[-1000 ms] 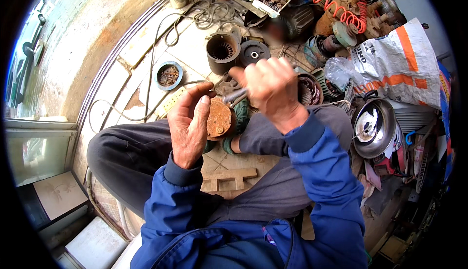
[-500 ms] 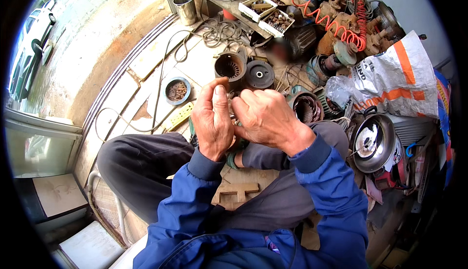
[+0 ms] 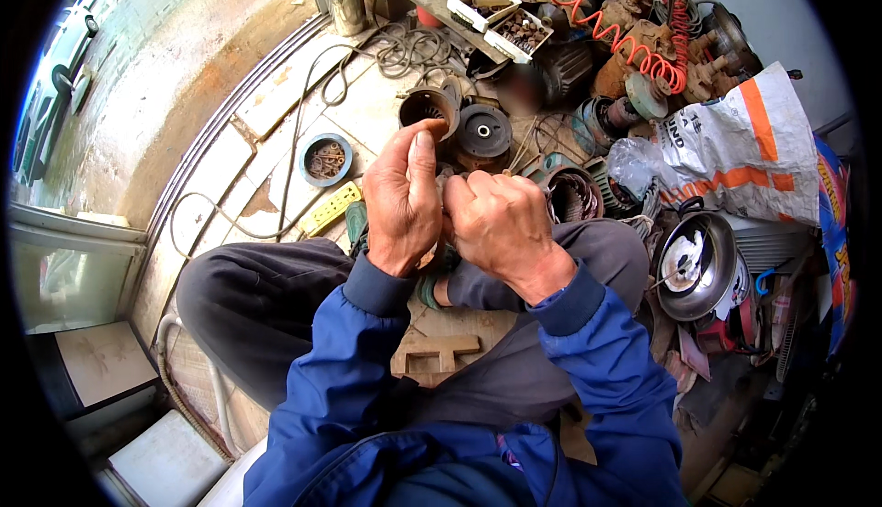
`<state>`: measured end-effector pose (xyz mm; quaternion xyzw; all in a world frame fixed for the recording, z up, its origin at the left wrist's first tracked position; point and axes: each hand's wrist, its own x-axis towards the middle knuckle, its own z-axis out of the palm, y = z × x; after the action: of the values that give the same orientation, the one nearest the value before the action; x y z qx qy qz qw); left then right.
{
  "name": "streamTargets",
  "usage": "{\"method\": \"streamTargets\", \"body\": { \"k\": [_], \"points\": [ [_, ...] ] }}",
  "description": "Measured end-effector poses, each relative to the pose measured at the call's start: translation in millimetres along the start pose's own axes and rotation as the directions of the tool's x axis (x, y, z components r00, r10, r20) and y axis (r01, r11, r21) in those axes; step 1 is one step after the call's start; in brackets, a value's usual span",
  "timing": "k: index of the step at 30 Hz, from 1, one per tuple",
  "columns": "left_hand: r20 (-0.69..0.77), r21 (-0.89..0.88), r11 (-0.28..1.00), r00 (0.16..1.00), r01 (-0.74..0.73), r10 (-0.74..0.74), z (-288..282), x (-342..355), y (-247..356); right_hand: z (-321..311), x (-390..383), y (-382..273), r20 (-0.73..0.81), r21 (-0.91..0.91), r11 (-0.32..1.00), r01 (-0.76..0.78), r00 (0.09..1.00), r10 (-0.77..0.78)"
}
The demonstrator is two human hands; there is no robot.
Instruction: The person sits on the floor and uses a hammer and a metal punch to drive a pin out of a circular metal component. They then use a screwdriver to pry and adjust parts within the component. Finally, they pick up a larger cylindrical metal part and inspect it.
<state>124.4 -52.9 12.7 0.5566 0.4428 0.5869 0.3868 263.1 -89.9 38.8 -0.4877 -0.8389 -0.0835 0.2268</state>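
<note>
Neighbour, can you make out the left hand point(image 3: 401, 204) from where you're standing?

Well enough. Fingers together and slightly curved, thumb standing up alongside them. What it's pinching, if anything, I can't tell.

And the right hand point(image 3: 505, 227)?

Curled in like a fist, knuckles uppermost, just beside the left one. It covers its own grip, so I can't tell what's inside that either.

So where's the piece being worked on?

Behind those two hands, down between the bent knees, nearly all hidden. What I do see is a dark motor housing point(image 3: 418, 103) past the left fingertips, with a round black disc point(image 3: 496, 130) just to its right.

Anything nearer the knees?

Off the left knee, a yellow power strip point(image 3: 331, 209), and beyond it a blue-rimmed bowl point(image 3: 346, 165) of small rusty metal pieces point(image 3: 326, 161). Past the right hand there's an open motor with coppery windings point(image 3: 574, 197). A notched wooden piece point(image 3: 441, 344) lies on the floor between the legs.
</note>
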Motion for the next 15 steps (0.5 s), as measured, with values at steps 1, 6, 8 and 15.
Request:
{"method": "streamTargets", "body": {
  "k": [1,6,8,15],
  "points": [
    [0.002,-0.005,1.0,1.0,-0.002,0.002,0.1,1.6,-1.0,0.3,-1.1,-1.6,0.001,-0.01,1.0,-0.02,1.0,0.02],
    [0.015,-0.007,1.0,0.999,-0.03,0.03,-1.8,6.0,-5.1,0.9,-0.4,-10.2,-0.03,-0.04,0.997,-0.067,0.997,0.065],
    [0.015,0.013,0.998,0.998,-0.06,0.06,-1.4,6.6,-7.6,1.8,-0.9,-9.6,-0.037,-0.05,0.996,-0.075,0.997,0.073],
    [0.005,0.017,0.998,0.998,-0.063,0.062,-4.6,6.0,-9.1,3.8,-3.5,-17.3,-0.027,-0.05,0.992,-0.117,0.993,0.116]
  ]
}}
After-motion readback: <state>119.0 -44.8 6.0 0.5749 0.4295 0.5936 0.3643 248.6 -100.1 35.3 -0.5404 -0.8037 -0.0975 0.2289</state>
